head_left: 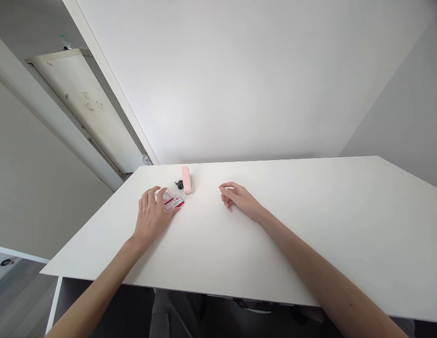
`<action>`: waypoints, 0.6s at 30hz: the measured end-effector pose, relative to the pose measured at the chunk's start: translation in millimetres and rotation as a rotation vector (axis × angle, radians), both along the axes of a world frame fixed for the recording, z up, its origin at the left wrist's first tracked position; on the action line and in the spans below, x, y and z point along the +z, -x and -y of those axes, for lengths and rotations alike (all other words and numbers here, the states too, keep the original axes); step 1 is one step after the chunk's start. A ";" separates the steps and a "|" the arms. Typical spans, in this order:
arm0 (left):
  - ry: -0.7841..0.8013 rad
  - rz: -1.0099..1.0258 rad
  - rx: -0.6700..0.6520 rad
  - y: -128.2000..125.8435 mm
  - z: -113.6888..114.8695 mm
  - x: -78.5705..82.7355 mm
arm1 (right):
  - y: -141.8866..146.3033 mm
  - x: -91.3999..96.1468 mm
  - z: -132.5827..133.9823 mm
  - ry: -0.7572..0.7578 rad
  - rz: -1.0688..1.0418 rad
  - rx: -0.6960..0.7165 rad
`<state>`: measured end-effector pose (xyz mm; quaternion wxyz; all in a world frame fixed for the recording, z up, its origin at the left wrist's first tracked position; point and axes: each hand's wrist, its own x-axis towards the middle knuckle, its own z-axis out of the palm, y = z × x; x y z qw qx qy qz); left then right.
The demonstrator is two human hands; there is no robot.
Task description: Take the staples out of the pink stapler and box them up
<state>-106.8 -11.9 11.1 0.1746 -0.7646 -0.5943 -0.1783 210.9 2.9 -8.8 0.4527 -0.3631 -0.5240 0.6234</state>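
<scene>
My left hand (153, 213) lies on the white table (310, 225) with its fingers spread, fingertips touching small red and white boxes (172, 202). Just beyond the boxes lies a pink stapler (186, 179) with a small black object (179, 184) at its left side. My right hand (238, 197) rests on the table to the right of the stapler, fingers loosely curled, holding nothing that I can see.
The table stands against a plain white wall. A pale door and frame (84, 108) run up the left side. The table's front edge (204, 288) is near me, with dark space below it.
</scene>
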 end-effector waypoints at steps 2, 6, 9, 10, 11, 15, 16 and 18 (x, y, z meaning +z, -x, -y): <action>-0.031 0.037 0.013 1.7 3.7 1.6 | -0.3 1.0 0.6 -0.002 0.003 0.002; -0.041 0.102 -0.203 -6.7 14.3 -1.9 | -0.2 -1.1 -0.7 -0.019 0.008 0.009; 0.035 0.110 -0.409 -29.7 20.0 -10.3 | 0.8 -3.6 -2.1 -0.039 0.007 0.008; 0.055 0.125 -0.438 -40.0 19.9 -13.1 | 1.3 -4.1 -2.4 -0.050 0.003 0.004; 0.073 0.134 -0.469 -51.1 18.3 -15.7 | 1.7 -4.5 -2.5 -0.065 0.000 -0.006; 0.195 0.204 -0.568 -95.8 -2.2 -24.2 | 2.8 -6.0 -3.6 -0.110 0.040 -0.079; 0.196 0.217 -0.558 -105.5 -9.6 -26.2 | 2.9 -6.7 -4.3 -0.110 0.055 -0.108; 0.211 0.220 -0.568 -122.1 -24.1 -30.3 | 2.9 -8.5 -6.1 -0.108 0.067 -0.163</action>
